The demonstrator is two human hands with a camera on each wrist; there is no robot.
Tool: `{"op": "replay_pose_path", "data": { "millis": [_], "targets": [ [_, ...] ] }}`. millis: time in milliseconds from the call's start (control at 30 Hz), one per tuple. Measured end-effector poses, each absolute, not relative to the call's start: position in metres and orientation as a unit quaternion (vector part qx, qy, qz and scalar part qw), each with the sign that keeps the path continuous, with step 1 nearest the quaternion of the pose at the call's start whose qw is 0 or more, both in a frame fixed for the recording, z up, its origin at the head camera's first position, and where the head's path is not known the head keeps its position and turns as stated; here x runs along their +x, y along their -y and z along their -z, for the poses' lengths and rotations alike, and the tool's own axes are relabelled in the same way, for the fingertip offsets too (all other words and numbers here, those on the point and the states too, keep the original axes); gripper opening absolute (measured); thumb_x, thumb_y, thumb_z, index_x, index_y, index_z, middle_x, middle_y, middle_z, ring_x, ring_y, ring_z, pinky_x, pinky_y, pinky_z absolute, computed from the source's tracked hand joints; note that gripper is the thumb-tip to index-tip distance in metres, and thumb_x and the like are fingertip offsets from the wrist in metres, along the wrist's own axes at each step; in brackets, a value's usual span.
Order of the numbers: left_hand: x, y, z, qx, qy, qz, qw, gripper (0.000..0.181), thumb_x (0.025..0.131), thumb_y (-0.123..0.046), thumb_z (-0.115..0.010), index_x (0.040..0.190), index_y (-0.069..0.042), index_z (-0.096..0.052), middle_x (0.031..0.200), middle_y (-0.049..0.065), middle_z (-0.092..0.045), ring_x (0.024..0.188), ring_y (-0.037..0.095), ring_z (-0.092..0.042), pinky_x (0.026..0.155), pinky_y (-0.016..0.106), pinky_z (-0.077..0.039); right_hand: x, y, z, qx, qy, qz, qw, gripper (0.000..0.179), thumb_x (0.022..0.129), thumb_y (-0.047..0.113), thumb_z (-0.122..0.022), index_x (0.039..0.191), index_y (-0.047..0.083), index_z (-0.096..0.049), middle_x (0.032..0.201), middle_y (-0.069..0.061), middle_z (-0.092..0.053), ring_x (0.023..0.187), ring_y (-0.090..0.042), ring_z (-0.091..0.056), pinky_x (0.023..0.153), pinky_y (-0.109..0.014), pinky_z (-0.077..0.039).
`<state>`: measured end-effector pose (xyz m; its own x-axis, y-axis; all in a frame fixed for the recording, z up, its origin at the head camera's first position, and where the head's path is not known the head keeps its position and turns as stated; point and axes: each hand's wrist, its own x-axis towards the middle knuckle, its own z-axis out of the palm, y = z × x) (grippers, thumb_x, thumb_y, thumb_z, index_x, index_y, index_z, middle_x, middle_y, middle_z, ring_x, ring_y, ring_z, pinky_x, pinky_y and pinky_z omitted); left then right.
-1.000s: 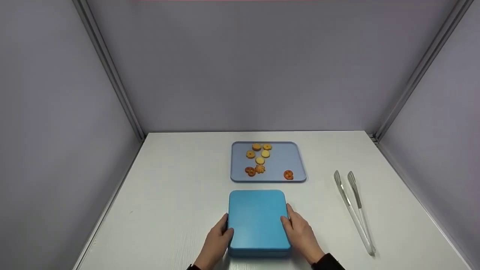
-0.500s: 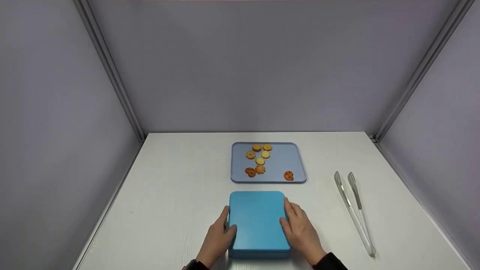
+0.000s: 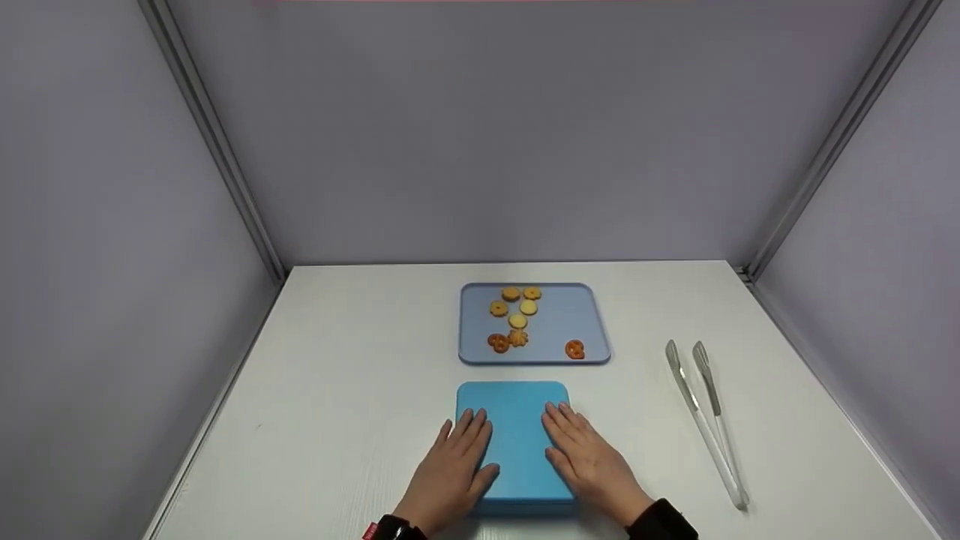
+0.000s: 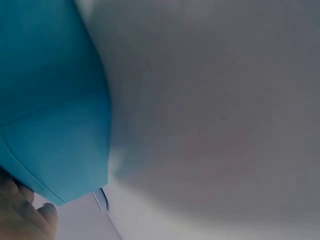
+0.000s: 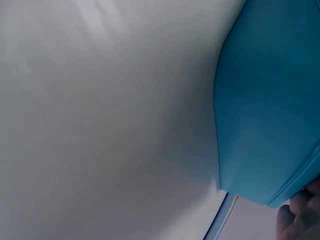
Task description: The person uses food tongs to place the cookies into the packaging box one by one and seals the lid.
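Note:
A blue rectangular box (image 3: 521, 442) with a flat lid lies on the white table, near its front edge. My left hand (image 3: 450, 465) rests on the left part of the lid, its fingers straight and pointing away from me. On the right part of the lid lies my right hand (image 3: 592, 461), with its fingers extended too. Both wrist views show the box's blue side wall (image 4: 60, 145) and some fingertips (image 5: 285, 220) near the lid's edge. Neither hand is curled round anything.
Behind the box lies a blue-grey tray (image 3: 562, 315) with several small cookies and pretzels (image 3: 517, 321) on it. Metal tongs (image 3: 709, 427) lie spread on the table to the right. Grey panels (image 3: 510, 135) enclose the table at the back and sides.
Both hands have moved from gripping the box's sides to lying with straight fingers on its lid. The box, tray and tongs stay where they were.

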<state>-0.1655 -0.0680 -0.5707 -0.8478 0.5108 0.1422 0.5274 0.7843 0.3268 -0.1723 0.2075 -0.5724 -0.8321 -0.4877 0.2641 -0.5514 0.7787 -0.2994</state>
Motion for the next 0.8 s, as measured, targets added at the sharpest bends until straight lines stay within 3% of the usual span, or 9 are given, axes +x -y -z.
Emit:
{"op": "replay_pose_path", "data": {
  "millis": [67,133,300,400,533,667,800],
  "targets": [
    [-0.1652,0.0694,0.5733,-0.276,0.945,0.174,0.035,0.064,0.11,-0.049,-0.037,0.158,-0.007,-0.037,0.166,0.008,-0.031,0.154,0.028,-0.026,0.12,0.053,-0.025,-0.1731,-0.2063,0.5726,0.281,0.939,-0.178,0.092,0.053,0.109,0.034,-0.048,0.15,0.001,-0.048,0.158,-0.013,-0.045,0.147,-0.033,-0.038,0.115,-0.05,-0.032],
    [-0.1648,0.0702,0.5752,-0.278,0.944,0.171,0.044,0.064,0.11,-0.049,-0.036,0.158,-0.007,-0.037,0.166,0.008,-0.031,0.153,0.027,-0.027,0.12,0.053,-0.026,-0.1734,-0.2057,0.5736,0.283,0.938,-0.175,0.098,0.052,0.109,0.033,-0.048,0.15,0.0,-0.049,0.157,-0.013,-0.045,0.147,-0.033,-0.039,0.116,-0.047,-0.031],
    [-0.1637,0.0701,0.5774,-0.28,0.944,0.167,0.052,0.065,0.11,-0.051,-0.031,0.159,-0.007,-0.036,0.166,0.007,-0.031,0.153,0.026,-0.028,0.119,0.051,-0.028,-0.1724,-0.2054,0.576,0.283,0.935,-0.185,0.103,0.051,0.109,0.031,-0.048,0.15,-0.001,-0.048,0.157,-0.015,-0.044,0.146,-0.034,-0.039,0.122,-0.022,-0.009],
    [-0.1636,0.0685,0.579,-0.278,0.944,0.167,0.057,0.065,0.11,-0.05,-0.031,0.159,-0.007,-0.037,0.166,0.007,-0.032,0.153,0.026,-0.028,0.119,0.051,-0.029,-0.1712,-0.2061,0.5772,0.287,0.932,-0.19,0.117,0.05,0.109,0.029,-0.049,0.149,-0.002,-0.049,0.156,-0.017,-0.046,0.145,-0.036,-0.04,0.119,-0.015,-0.001],
    [-0.1628,0.067,0.5804,-0.275,0.946,0.161,0.059,0.064,0.111,-0.05,-0.031,0.159,-0.007,-0.036,0.166,0.006,-0.031,0.153,0.026,-0.027,0.119,0.049,-0.029,-0.1705,-0.206,0.5781,0.295,0.926,-0.186,0.144,0.048,0.108,0.025,-0.052,0.147,-0.003,-0.052,0.154,-0.017,-0.049,0.142,-0.036,-0.044,0.119,-0.015,-0.003],
    [-0.1616,0.067,0.5812,-0.274,0.947,0.158,0.062,0.064,0.111,-0.049,-0.03,0.159,-0.007,-0.036,0.166,0.006,-0.031,0.154,0.025,-0.027,0.119,0.048,-0.029,-0.1691,-0.2054,0.5778,0.289,0.929,-0.181,0.141,0.047,0.108,0.025,-0.051,0.146,-0.002,-0.053,0.153,-0.016,-0.049,0.142,-0.035,-0.044,0.121,-0.027,-0.019],
    [-0.1623,0.0672,0.5815,-0.276,0.945,0.165,0.065,0.064,0.111,-0.049,-0.031,0.159,-0.007,-0.036,0.166,0.007,-0.031,0.153,0.026,-0.028,0.119,0.048,-0.03,-0.169,-0.2048,0.5773,0.279,0.933,-0.188,0.132,0.047,0.109,0.026,-0.049,0.146,-0.001,-0.053,0.154,-0.015,-0.05,0.143,-0.034,-0.044,0.12,-0.029,-0.025]
  ]
}}
